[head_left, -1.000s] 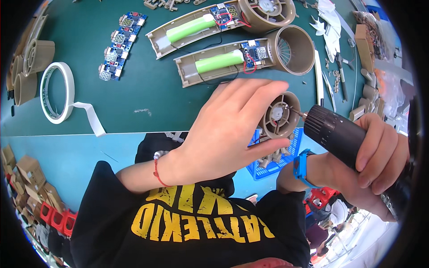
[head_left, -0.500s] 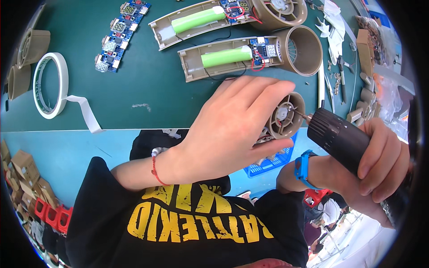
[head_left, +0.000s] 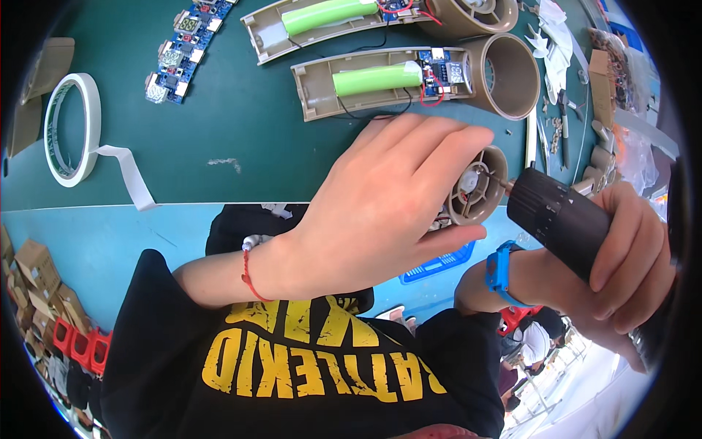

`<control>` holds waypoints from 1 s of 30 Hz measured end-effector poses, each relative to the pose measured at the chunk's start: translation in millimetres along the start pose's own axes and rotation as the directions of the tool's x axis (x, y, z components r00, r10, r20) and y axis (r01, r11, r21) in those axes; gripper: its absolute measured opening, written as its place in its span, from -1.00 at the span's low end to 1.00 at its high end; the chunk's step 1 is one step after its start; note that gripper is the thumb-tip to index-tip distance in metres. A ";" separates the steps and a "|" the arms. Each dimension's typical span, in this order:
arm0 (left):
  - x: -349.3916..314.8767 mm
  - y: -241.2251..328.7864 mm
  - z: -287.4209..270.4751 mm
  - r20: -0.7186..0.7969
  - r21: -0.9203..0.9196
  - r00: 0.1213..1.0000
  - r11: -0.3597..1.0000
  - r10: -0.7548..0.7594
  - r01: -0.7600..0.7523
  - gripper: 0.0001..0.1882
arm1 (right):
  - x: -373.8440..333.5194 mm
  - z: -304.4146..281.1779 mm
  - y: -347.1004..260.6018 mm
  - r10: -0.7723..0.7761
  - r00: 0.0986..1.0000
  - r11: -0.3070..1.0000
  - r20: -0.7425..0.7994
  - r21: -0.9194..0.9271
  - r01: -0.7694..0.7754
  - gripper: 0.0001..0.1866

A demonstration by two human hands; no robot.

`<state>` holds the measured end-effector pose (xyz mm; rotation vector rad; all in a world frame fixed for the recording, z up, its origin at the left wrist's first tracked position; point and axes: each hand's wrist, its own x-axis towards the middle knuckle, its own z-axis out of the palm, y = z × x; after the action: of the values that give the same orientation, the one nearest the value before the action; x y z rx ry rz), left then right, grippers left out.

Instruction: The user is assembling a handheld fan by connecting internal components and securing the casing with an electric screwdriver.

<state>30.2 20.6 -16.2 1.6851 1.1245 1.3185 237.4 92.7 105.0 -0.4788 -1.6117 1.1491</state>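
My left hand (head_left: 387, 197) is closed around a tan handheld fan body (head_left: 488, 208); its round head points right, with a white hub and spokes inside. The palm hides the rest, apart from some wires by the thumb. My right hand (head_left: 632, 256) grips a black power screwdriver (head_left: 559, 223). Its bit reaches into the round head beside the hub; whether it sits on a screw is too small to tell. Just beyond my left hand lies an opened tan fan shell (head_left: 314, 99) with a green battery (head_left: 376, 77) and a blue circuit board (head_left: 444, 72).
Another opened fan shell (head_left: 267, 36) lies farther back. Left of it are joined blue circuit boards (head_left: 175, 58) and a white tape roll (head_left: 93, 124) with a loose end. Pliers (head_left: 564, 132) and white scraps (head_left: 553, 47) lie right. A blue basket (head_left: 439, 267) stands below the table edge.
The view has shifted slightly, so the table items sit higher in it. Both hands keep their holds, and the screwdriver bit stays in the fan's round head.
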 end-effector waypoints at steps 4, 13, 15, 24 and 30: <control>0.0 2.0 -2.5 -0.004 -0.015 1.000 1.000 -0.018 0.018 -0.21 | -0.8 -18.6 -6.4 -0.004 1.000 1.000 0.007 0.023 0.003 -0.25; 0.0 1.4 -0.2 0.002 -0.004 1.000 1.000 -0.002 0.002 -0.22 | -2.3 36.6 27.9 -0.079 0.997 0.995 0.000 0.060 0.078 -0.24; 0.4 2.1 0.2 0.000 0.003 1.000 1.000 -0.014 0.014 -0.23 | -4.8 32.0 18.5 -0.103 0.995 0.993 -0.004 0.064 0.103 -0.23; -0.4 -0.6 2.4 -0.021 0.001 0.999 0.999 0.036 -0.036 -0.30 | 10.4 50.4 23.8 -0.035 0.999 0.980 -0.010 0.196 0.036 -0.12; 0.8 2.0 0.7 -0.041 0.036 0.998 0.998 0.050 -0.049 -0.28 | 11.8 58.1 16.5 0.054 0.999 0.990 0.003 0.134 -0.054 0.03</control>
<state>31.4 20.6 -14.3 1.7278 1.1424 1.3783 177.0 84.0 97.7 -0.4378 -1.5179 1.2888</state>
